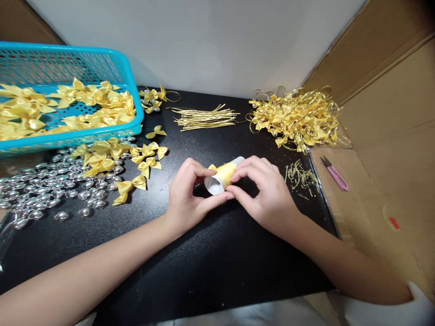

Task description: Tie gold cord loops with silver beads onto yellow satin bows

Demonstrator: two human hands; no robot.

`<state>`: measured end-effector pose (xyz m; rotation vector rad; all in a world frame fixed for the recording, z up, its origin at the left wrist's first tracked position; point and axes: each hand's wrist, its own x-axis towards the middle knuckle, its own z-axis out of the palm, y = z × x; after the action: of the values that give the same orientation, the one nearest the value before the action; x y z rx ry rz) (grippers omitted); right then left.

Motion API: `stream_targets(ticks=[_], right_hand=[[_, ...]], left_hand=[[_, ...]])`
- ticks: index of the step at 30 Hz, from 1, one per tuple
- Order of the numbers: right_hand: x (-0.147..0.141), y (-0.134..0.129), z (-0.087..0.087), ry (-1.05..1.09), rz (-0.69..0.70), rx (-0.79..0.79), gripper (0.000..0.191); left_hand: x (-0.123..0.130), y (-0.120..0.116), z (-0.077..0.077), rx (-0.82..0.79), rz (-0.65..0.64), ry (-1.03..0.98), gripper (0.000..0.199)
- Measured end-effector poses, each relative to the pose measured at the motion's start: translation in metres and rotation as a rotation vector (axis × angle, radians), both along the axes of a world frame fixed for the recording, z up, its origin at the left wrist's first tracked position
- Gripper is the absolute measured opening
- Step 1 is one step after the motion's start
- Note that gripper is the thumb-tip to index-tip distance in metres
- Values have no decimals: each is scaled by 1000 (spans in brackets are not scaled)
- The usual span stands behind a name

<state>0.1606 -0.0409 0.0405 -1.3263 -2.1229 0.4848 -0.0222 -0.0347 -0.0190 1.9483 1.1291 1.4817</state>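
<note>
Between my hands, above the middle of the black table (204,271), a spool of yellow thread (224,174) lies tilted, its white flanged end towards me. My left hand (189,192) grips the spool's left end with thumb and fingers. My right hand (263,190) closes on its right side, fingertips pressed against the yellow winding. A bit of yellow ribbon shows by my left fingertips; whether it is a bow, I cannot tell. To the left of my left hand lie several loose yellow satin bows (144,167).
A turquoise basket (136,90) of bows stands back left. Silver heart beads (54,181) lie before it. Gold wire ties (205,117) lie at the back, finished bow-and-wire pieces (299,117) at back right. Wire clippings (301,176) and pink-handled snips (335,175) lie right, beside cardboard.
</note>
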Motion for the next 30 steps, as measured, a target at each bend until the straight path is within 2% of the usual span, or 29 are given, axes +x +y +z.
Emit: stream_targets(ticks=[4, 19, 23, 26, 30], right_hand=[[-2, -2, -1, -38, -6, 36, 11], [-1, 0, -2, -108, 4, -7, 13], [1, 1, -3, -93, 40, 33, 4], [2, 2, -4, -81, 53, 58, 4], [0, 2, -6, -100, 45, 122, 13]], left_hand=[[0, 0, -1, -1, 8, 7, 42], [1, 2, 3, 48, 5, 12, 41], [0, 2, 3, 28, -7, 8, 40], [0, 2, 2, 23, 0, 10, 39], [0, 2, 1, 5, 12, 12, 40]])
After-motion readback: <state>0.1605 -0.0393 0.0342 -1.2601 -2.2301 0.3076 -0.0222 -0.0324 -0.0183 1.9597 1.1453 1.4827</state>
